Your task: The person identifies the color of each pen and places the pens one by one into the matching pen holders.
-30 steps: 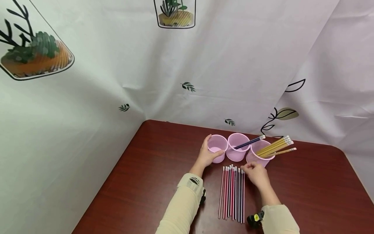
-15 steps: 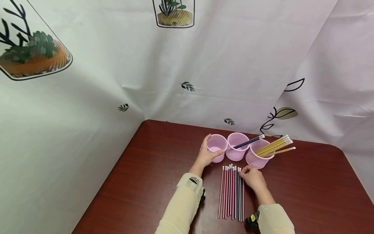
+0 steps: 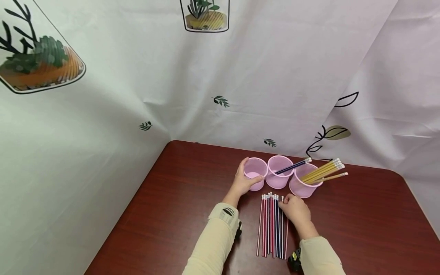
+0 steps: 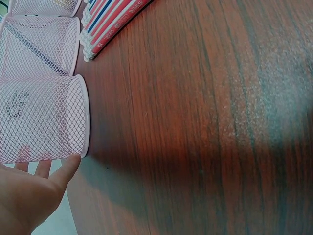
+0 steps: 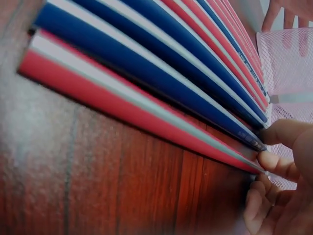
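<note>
In the head view my left hand (image 3: 242, 182) holds the leftmost pink mesh pencil cup (image 3: 258, 187), thumb at its near rim and fingers round its outer side. The left wrist view shows that cup's mesh wall (image 4: 44, 112) close to the thumb. My right hand (image 3: 296, 211) is at the right end of a row of striped red and blue pencils (image 3: 271, 229). In the right wrist view its thumb and forefinger pinch the end of a blue pencil (image 5: 146, 81). A red pencil (image 5: 122, 107) lies just beside it, its end near the other fingers.
Behind the row, the middle pink cup (image 3: 276, 184) has dark blue pencils (image 3: 293, 166) leaning in it. The right pink cup (image 3: 300, 189) has several yellow pencils (image 3: 321, 172). Patterned white cloth (image 3: 240, 76) hangs behind the brown table (image 3: 192, 183).
My right hand has shifted left along the pencil row. Blue pencils there have slid left against the others, and a red one now shows apart at the right. The left hand has stayed put.
</note>
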A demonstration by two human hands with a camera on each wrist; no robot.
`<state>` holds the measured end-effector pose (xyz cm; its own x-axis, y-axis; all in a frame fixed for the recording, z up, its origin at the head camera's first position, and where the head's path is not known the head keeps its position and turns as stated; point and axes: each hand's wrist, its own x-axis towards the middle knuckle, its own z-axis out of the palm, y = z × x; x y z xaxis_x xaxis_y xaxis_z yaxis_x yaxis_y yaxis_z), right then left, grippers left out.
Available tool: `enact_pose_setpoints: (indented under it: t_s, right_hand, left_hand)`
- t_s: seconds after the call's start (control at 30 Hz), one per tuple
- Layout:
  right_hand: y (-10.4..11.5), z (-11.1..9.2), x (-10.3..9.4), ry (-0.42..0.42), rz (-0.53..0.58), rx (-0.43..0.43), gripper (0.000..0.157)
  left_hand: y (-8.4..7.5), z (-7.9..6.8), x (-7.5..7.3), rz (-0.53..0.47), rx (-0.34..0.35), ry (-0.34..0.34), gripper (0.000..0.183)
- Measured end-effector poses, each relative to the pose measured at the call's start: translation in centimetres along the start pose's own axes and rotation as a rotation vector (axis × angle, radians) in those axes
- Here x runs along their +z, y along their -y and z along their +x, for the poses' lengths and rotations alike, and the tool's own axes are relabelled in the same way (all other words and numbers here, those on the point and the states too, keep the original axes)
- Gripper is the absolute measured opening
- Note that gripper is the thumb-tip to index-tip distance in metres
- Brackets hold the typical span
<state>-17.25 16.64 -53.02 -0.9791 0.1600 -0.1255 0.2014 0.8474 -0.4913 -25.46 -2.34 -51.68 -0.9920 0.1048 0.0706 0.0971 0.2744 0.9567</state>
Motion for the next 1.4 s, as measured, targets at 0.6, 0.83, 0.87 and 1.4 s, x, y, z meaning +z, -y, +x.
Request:
enact_pose_setpoints:
  t_s: [0.6,0.83,0.87,1.4]
  right_hand:
    - [0.1,-0.2,-0.3,0.007,0.098,0.096,0.025]
    - [0.3,-0.1,-0.6,-0.015,0.108,0.075,0.024]
    - [0.3,-0.1,-0.7,-0.017,0.11,0.069,0.024]
    - [1.2,0.2,-2.1,-0.031,0.149,0.038,0.026]
  left_hand:
    - [0.0,-0.2,0.0,0.013,0.013,-0.01,0.089]
    - [0.1,-0.1,0.0,0.005,-0.005,-0.007,0.089]
    - [0.1,-0.1,0.0,0.002,-0.005,-0.007,0.089]
    - [0.3,0.0,0.0,0.003,-0.019,-0.005,0.089]
